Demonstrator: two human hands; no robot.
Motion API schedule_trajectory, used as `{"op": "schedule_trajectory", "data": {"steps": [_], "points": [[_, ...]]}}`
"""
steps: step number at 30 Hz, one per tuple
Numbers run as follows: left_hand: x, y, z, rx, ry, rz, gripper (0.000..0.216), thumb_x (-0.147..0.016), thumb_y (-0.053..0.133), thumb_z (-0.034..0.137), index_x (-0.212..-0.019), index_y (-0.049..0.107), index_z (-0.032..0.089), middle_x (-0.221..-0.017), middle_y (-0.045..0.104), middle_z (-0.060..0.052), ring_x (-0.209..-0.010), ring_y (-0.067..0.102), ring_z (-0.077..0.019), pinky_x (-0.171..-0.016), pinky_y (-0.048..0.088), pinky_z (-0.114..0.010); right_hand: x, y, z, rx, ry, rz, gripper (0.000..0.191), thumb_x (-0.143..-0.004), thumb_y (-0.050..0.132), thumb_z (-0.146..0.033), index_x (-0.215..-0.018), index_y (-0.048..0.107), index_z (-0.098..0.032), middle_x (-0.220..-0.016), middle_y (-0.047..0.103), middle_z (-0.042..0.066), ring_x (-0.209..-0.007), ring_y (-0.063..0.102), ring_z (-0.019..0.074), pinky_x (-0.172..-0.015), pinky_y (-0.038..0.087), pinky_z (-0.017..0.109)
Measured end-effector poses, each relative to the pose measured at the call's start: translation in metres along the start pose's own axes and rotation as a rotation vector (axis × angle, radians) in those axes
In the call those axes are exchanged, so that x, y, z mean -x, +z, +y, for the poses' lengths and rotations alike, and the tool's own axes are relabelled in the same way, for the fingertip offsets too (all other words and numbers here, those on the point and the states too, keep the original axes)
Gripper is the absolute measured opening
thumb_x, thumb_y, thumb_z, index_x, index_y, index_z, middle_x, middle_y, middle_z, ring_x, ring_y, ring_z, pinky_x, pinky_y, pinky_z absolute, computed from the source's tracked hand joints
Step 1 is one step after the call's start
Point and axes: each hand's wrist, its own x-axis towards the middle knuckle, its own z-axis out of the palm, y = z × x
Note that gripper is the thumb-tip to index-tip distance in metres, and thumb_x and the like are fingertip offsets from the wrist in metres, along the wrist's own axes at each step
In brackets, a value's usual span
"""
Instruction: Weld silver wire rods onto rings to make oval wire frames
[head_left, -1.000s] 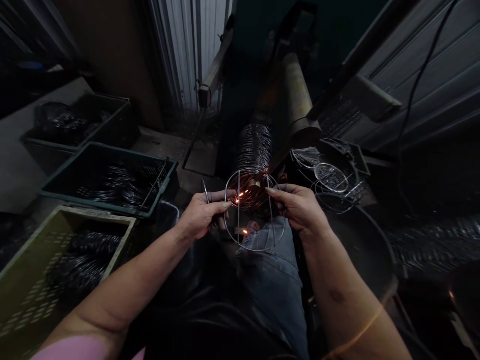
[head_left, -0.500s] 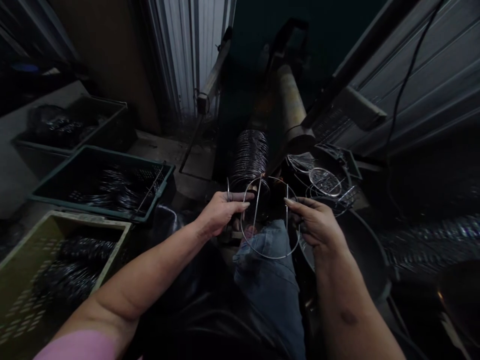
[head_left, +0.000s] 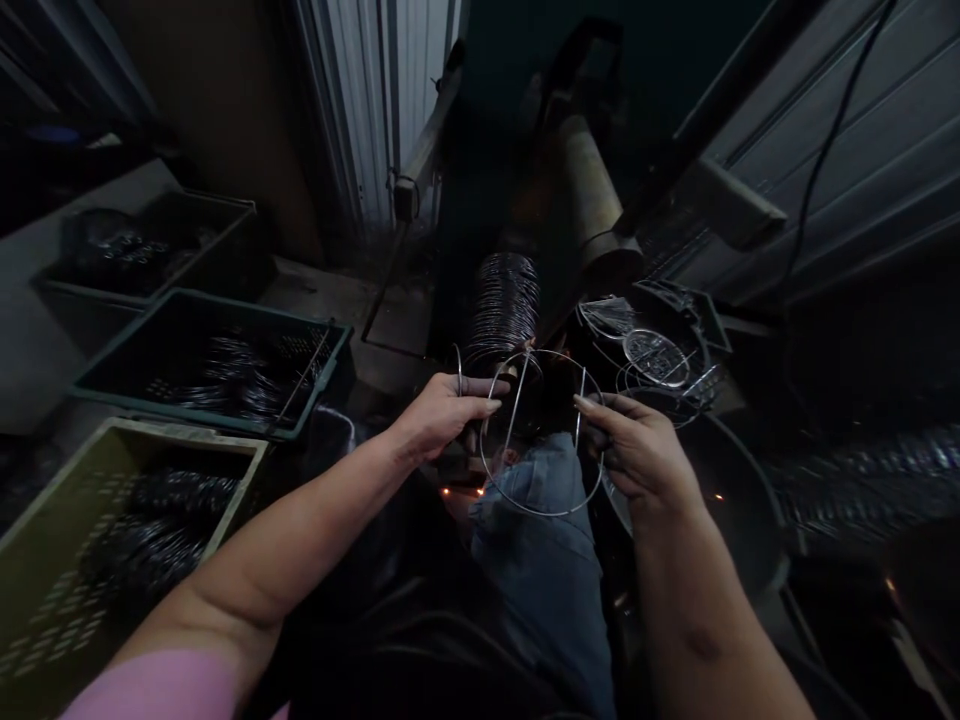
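Observation:
Between my hands stands a thin metal wire ring [head_left: 551,514], with its top edge at the tip of a machine. My left hand [head_left: 442,415] pinches the ring's left side between thumb and fingers. A smaller wire loop [head_left: 459,365] lies around or against the left fingers; I cannot tell which. One straight wire [head_left: 515,400] runs down across the ring from its top. My right hand [head_left: 637,440] is closed on a second short straight wire [head_left: 579,410] at the ring's right side. Behind the ring is a dense row of wire rings [head_left: 504,300].
Small orange sparks [head_left: 480,491] glow below the ring. On the left are a yellow crate [head_left: 262,452] and a green crate [head_left: 341,350], both holding dark wire pieces. A round tub [head_left: 757,490] stands at right, beside wire parts [head_left: 656,358]. A cylindrical machine arm [head_left: 592,180] rises ahead.
Orange sparks have appeared below the ring and near my right forearm. Both hands keep their grip almost in place; the whole view has shifted slightly.

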Motion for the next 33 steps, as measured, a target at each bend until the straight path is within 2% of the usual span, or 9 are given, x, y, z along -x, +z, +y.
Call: {"op": "schedule_trajectory", "data": {"steps": [4,11,16,19,23,27,29,31,33], "points": [[0.001,0.002,0.001,-0.043,0.01,-0.029,0.032,-0.071,0.063,0.014,-0.103,0.067,0.01,-0.049,0.057,-0.001,-0.034,0.048,-0.0091,-0.034,0.039,-0.02,-0.003,-0.003,0.004,-0.048,0.03,0.008,0.044,-0.041,0.087,-0.031,-0.069,0.058,-0.013,-0.047,0.048,-0.005,-0.035,0.036,0.0033,-0.028,0.023,0.013],[-0.001,0.004,-0.001,-0.019,0.019,-0.018,0.03,-0.069,0.063,0.011,-0.098,0.069,0.01,-0.055,0.058,-0.001,-0.035,0.047,-0.0079,-0.033,0.038,-0.02,-0.005,-0.004,0.007,-0.019,0.011,0.032,0.041,-0.044,0.085,-0.032,-0.069,0.058,-0.014,-0.046,0.047,-0.005,-0.035,0.037,0.0041,-0.028,0.022,0.013],[0.001,0.004,-0.005,-0.011,0.04,-0.007,0.031,-0.07,0.064,0.015,-0.1,0.068,0.012,-0.051,0.057,0.0,-0.037,0.048,-0.0087,-0.034,0.039,-0.02,-0.001,-0.015,0.009,-0.072,0.009,-0.019,0.039,-0.049,0.083,-0.03,-0.075,0.059,-0.015,-0.053,0.056,-0.001,-0.035,0.039,0.0049,-0.032,0.026,0.016],[0.004,0.005,-0.006,0.051,0.083,0.053,0.033,-0.069,0.065,0.018,-0.101,0.067,0.011,-0.05,0.056,0.001,-0.038,0.049,-0.0088,-0.035,0.04,-0.02,-0.001,-0.021,0.006,-0.101,-0.033,-0.031,0.038,-0.049,0.082,-0.027,-0.079,0.061,-0.015,-0.065,0.062,0.003,-0.042,0.046,0.0078,-0.037,0.033,0.019],[0.008,0.004,-0.007,0.187,0.205,0.211,0.038,-0.066,0.068,0.021,-0.102,0.066,0.008,-0.05,0.057,0.001,-0.036,0.048,-0.0084,-0.036,0.039,-0.02,-0.004,-0.028,0.011,-0.116,-0.112,-0.018,0.037,-0.055,0.08,-0.029,-0.085,0.063,-0.016,-0.073,0.063,0.004,-0.048,0.05,0.009,-0.042,0.036,0.021],[0.008,-0.001,-0.006,0.256,0.286,0.291,0.042,-0.067,0.067,0.019,-0.106,0.062,0.006,-0.052,0.058,0.001,-0.036,0.048,-0.0077,-0.037,0.038,-0.018,0.002,-0.034,0.049,-0.089,-0.05,-0.048,0.036,-0.058,0.078,-0.034,-0.085,0.062,-0.015,-0.066,0.061,0.002,-0.044,0.046,0.0078,-0.041,0.032,0.019],[0.007,-0.003,-0.006,0.283,0.318,0.322,0.042,-0.068,0.067,0.019,-0.108,0.061,0.006,-0.053,0.058,0.001,-0.037,0.049,-0.0074,-0.038,0.037,-0.018,0.01,-0.036,0.078,0.059,-0.053,-0.012,0.035,-0.062,0.074,-0.038,-0.085,0.062,-0.015,-0.064,0.061,0.002,-0.044,0.046,0.0094,-0.041,0.034,0.021],[0.004,-0.005,-0.005,0.308,0.34,0.354,0.041,-0.068,0.066,0.019,-0.107,0.061,0.007,-0.053,0.057,0.002,-0.037,0.049,-0.0071,-0.039,0.037,-0.017,0.018,-0.037,0.109,0.314,-0.189,0.092,0.032,-0.067,0.068,-0.04,-0.086,0.064,-0.015,-0.071,0.064,0.006,-0.055,0.056,0.0159,-0.05,0.044,0.026],[0.001,-0.007,-0.004,0.335,0.358,0.37,0.041,-0.068,0.066,0.018,-0.107,0.061,0.007,-0.052,0.057,0.002,-0.038,0.049,-0.007,-0.039,0.037,-0.018,0.024,-0.038,0.135,0.589,-0.421,0.165,0.03,-0.073,0.059,-0.04,-0.09,0.065,-0.015,-0.085,0.067,0.011,-0.075,0.062,0.0236,-0.067,0.05,0.035]]}}
